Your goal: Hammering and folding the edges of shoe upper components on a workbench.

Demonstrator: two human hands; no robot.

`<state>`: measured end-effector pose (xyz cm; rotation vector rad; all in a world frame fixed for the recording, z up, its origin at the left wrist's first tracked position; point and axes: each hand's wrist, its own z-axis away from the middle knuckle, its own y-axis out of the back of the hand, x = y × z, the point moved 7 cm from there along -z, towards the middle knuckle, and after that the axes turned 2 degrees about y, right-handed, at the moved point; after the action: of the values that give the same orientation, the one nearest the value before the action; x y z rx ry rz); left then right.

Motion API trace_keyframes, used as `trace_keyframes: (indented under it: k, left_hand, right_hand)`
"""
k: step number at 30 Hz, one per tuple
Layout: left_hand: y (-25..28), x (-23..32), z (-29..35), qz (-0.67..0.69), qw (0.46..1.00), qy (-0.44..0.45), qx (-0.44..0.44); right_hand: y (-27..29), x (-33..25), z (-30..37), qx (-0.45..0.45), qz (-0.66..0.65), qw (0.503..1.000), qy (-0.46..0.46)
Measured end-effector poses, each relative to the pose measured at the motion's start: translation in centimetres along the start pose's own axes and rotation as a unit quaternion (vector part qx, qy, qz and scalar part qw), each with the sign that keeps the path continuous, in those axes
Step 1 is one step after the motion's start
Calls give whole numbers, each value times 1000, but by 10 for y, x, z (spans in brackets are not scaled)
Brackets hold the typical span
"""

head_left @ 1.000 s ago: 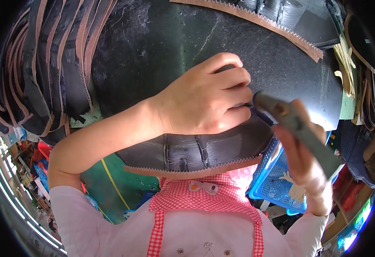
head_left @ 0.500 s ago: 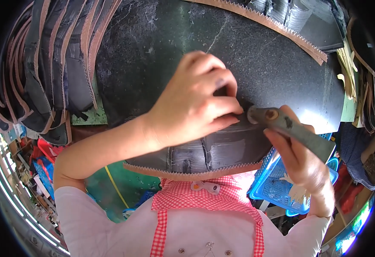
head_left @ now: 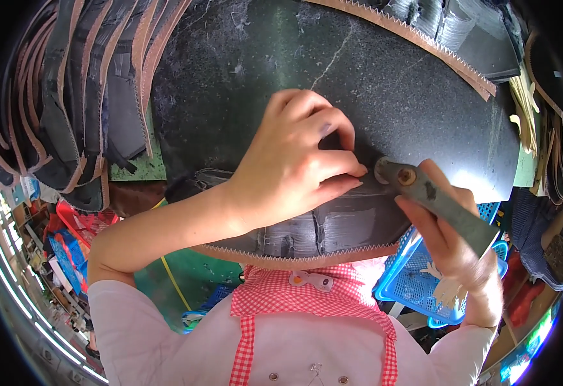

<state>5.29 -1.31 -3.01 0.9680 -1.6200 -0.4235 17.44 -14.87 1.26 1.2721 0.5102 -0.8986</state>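
Observation:
My left hand (head_left: pixel 304 151) is bent over a black leather piece (head_left: pixel 342 228) at the near edge of the dark worktop. Its fingers are curled, with the fingertips pressing or pinching at the piece's upper edge; what lies under them is mostly hidden. The leather has a brown zigzag-stitched border hanging at the front. My right hand (head_left: pixel 452 235) grips a hammer (head_left: pixel 445 206) with a grey metal head, the brown end of its handle showing in the eye. The round hammer face is just right of my left fingertips, over or touching the leather; I cannot tell which.
Several black strips with brown stitched edges (head_left: pixel 111 83) hang in a stack at the left. Another such piece (head_left: pixel 423 38) lies at the far right of the dark worktop (head_left: pixel 262 71). Blue plastic baskets (head_left: pixel 416 289) stand below right, with a pale glove (head_left: pixel 449 289) in one.
The view has shifted slightly. Both hands keep nearly the same positions, and the hammer head has turned a little, its tail end lower.

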Motion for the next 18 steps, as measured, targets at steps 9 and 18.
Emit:
trace_keyframes:
  k: [9, 18]
  left_hand:
    - [-4, 5, 3, -22, 1000, 7, -18]
    - [-4, 5, 5, -7, 1000, -3, 15]
  right_hand:
    - [7, -16, -7, 24, 62, 997, 30]
    - [6, -5, 2, 44, 41, 998, -9]
